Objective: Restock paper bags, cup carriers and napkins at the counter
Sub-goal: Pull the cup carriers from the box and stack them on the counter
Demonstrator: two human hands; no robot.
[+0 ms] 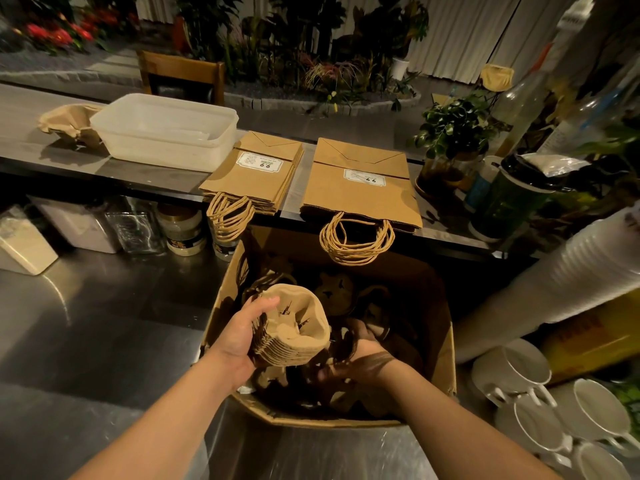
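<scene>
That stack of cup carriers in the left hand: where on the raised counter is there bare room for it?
Bare counter shows left of the loose carrier, and a narrow strip between the two bag stacks. The white tub fills the middle; plants and bottles crowd the right end. The left hand holds the carrier stack.

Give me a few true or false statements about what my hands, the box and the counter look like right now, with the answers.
1. The left hand grips a stack of cup carriers. True.
2. The right hand rests on the counter. False: it reaches down inside the cardboard box.
3. Two piles of paper bags lie flat on the counter. True.
4. The plastic tub sits inside the box. False: it stands on the counter.
</scene>
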